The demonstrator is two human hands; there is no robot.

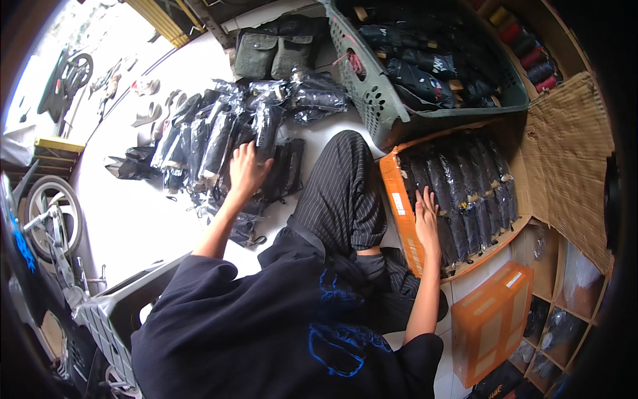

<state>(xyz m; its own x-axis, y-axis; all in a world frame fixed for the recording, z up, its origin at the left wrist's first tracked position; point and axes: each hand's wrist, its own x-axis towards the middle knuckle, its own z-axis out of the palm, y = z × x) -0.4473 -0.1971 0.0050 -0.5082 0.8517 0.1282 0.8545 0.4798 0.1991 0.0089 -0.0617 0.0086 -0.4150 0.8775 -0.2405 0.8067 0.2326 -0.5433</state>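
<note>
My left hand reaches over a pile of slim black bundles in clear plastic on the floor; they look like folded umbrellas. Its thumb stands apart from the fingers, which rest on or just above the pile, and I see nothing gripped. To the right, an open cardboard box holds rows of similar wrapped black bundles, packed side by side. My right hand lies at the box's near left part with fingers stretched out, touching or just over the bundles there. It holds nothing.
A grey-green plastic basket full of dark bundles stands beyond the box. Nearby are a grey-green bag with pockets, thread spools and a closed carton. A grey crate and a bicycle wheel stand at left.
</note>
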